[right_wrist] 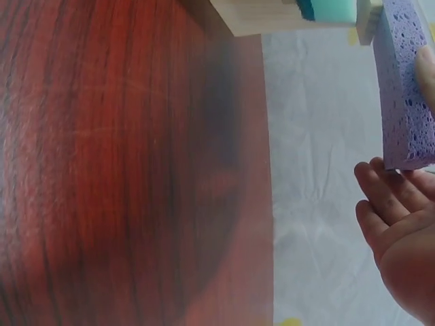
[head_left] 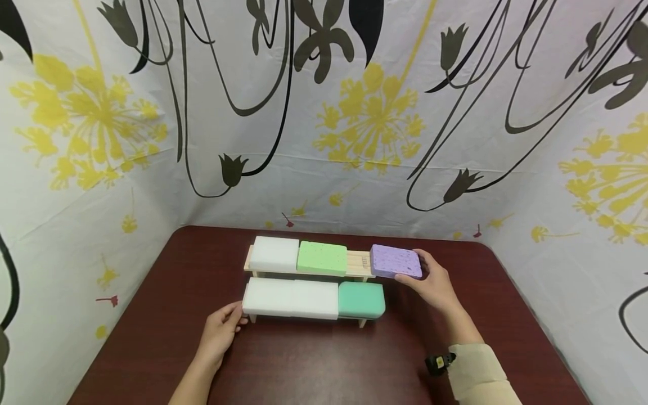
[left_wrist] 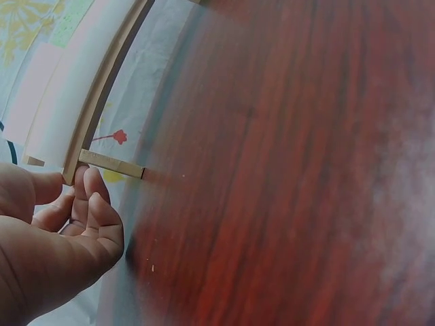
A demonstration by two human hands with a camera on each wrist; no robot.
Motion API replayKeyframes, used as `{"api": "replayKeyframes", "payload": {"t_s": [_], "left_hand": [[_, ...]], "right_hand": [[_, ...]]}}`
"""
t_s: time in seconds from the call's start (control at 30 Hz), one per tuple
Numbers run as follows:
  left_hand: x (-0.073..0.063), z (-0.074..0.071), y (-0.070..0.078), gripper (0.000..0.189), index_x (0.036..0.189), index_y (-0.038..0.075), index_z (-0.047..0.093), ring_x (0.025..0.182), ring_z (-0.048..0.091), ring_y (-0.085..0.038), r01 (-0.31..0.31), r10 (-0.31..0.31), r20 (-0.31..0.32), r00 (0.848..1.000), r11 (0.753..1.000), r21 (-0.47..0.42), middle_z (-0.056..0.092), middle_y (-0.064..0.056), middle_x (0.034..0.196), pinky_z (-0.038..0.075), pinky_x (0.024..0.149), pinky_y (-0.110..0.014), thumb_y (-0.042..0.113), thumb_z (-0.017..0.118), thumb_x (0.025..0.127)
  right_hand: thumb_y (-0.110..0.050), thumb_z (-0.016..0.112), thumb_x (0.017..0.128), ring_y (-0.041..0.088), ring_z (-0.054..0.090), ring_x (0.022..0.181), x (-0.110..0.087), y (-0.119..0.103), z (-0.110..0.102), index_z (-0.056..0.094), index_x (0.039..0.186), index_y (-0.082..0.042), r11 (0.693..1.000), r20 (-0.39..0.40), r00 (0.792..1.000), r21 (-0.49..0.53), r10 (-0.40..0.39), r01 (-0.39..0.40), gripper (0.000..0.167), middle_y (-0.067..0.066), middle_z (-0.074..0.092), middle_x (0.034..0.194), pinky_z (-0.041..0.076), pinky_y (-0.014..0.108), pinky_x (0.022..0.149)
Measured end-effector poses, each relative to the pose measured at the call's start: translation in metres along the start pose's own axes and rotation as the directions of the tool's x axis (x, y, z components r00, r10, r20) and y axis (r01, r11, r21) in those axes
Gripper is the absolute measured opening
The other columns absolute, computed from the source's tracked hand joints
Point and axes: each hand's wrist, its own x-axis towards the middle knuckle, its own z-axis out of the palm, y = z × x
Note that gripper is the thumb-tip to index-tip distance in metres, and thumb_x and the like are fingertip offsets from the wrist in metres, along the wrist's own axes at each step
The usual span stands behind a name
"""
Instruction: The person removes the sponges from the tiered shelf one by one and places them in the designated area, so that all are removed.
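My right hand grips a purple sponge by its right end, thumb on the near side. The sponge is at the right end of the back wooden rack, partly over it; whether it touches the rack I cannot tell. On that rack sit a white sponge and a light green sponge. Two white sponges and a teal sponge lie on the front wooden rack. My left hand pinches that rack's left end, where its wooden leg shows in the left wrist view.
Both racks stand on a dark red wooden table. A white cloth with yellow flowers and dark stems hangs behind and at both sides. A dark band with a small device is at my right wrist.
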Motion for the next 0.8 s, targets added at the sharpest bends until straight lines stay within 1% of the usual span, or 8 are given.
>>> {"api": "replayKeyframes", "payload": {"t_s": [0.23,0.33,0.43,0.57,0.67,0.8], "left_hand": [[0.001,0.000,-0.001,0.039,0.137,-0.009,0.056,0.090,0.064,-0.014,0.008,-0.008,-0.003,1.000,1.000,0.002,0.070,-0.014,0.108,0.054,0.073,-0.023,0.017,0.050,0.109],[0.001,0.000,-0.001,0.041,0.137,-0.010,0.055,0.089,0.065,-0.013,-0.002,0.002,-0.001,1.000,1.000,0.004,0.070,-0.014,0.107,0.054,0.072,-0.023,0.019,0.050,0.109],[0.001,0.000,-0.001,0.039,0.137,-0.009,0.056,0.089,0.065,-0.014,0.003,-0.003,-0.005,1.000,1.000,0.000,0.070,-0.014,0.106,0.054,0.073,-0.023,0.018,0.050,0.108],[0.002,0.000,-0.001,0.036,0.136,-0.007,0.058,0.090,0.064,-0.015,0.014,-0.014,-0.009,1.000,1.000,-0.002,0.070,-0.013,0.105,0.054,0.073,-0.023,0.014,0.050,0.108],[0.002,0.000,-0.002,0.036,0.136,-0.007,0.058,0.091,0.064,-0.016,0.012,-0.012,-0.010,1.000,1.000,0.002,0.070,-0.012,0.104,0.054,0.074,-0.023,0.014,0.050,0.108],[0.002,0.000,-0.002,0.035,0.135,-0.008,0.059,0.091,0.064,-0.016,0.007,-0.007,-0.012,1.000,1.000,0.003,0.071,-0.013,0.104,0.055,0.074,-0.023,0.013,0.050,0.108]], "right_hand": [[-0.029,0.084,0.086,0.040,0.053,0.125,-0.003,0.007,-0.001,0.038,0.148,0.000,1.000,-0.004,1.000,-0.006,-0.005,0.005,0.083,0.026,0.054,0.138,0.044,0.057,0.103],[-0.029,0.085,0.085,0.039,0.054,0.124,-0.003,0.011,-0.002,0.039,0.148,0.000,1.000,-0.015,1.000,-0.014,-0.004,0.004,0.084,0.026,0.054,0.138,0.045,0.056,0.101],[-0.029,0.085,0.084,0.037,0.054,0.123,-0.004,0.016,-0.003,0.039,0.148,0.001,1.000,-0.022,1.000,-0.019,-0.003,0.003,0.084,0.026,0.054,0.138,0.045,0.055,0.100],[-0.032,0.085,0.085,0.038,0.052,0.125,-0.004,0.022,-0.002,0.039,0.148,0.001,0.999,-0.013,1.000,-0.029,0.021,-0.021,0.085,0.027,0.052,0.141,0.044,0.054,0.103],[-0.035,0.085,0.084,0.040,0.051,0.126,-0.004,0.026,-0.001,0.038,0.148,0.001,0.998,-0.006,0.999,-0.045,0.044,-0.044,0.087,0.028,0.051,0.142,0.043,0.055,0.104],[-0.037,0.085,0.084,0.040,0.051,0.127,-0.003,0.032,0.002,0.037,0.149,0.002,0.997,0.004,0.999,-0.052,0.054,-0.054,0.089,0.028,0.050,0.143,0.043,0.056,0.105]]}}
